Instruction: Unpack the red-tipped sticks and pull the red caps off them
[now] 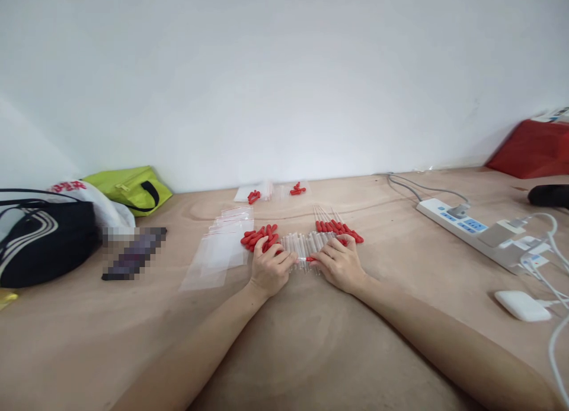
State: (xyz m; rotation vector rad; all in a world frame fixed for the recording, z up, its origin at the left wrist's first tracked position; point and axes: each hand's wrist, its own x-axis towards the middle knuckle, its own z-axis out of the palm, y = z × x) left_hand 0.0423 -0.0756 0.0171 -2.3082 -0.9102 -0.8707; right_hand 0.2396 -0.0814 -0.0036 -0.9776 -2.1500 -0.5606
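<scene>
My left hand (pixel 272 270) is closed in a pinch on the left end of a clear glass tube (pixel 302 259). From the other side my right hand (pixel 341 264) pinches a red rubber bulb (pixel 310 259) that meets the tube's right end. Beneath and behind both hands lies a row of loose glass tubes (pixel 306 243). A pile of red rubber bulbs (pixel 262 234) sits just beyond my left hand. Past my right hand are several glass droppers (pixel 331 225), red bulbs toward me and thin stems pointing away; my fingers partly hide the nearest ones.
Clear zip bags (pixel 224 245) overlap left of the bulbs. Two more bags (pixel 243 193) with red bulbs lie near the wall. Right: a power strip (pixel 466 233), cables and a white charger (pixel 522 305). Left: a blurred dark object (pixel 136 254), black bag (pixel 48 245) and green bag (pixel 128 189).
</scene>
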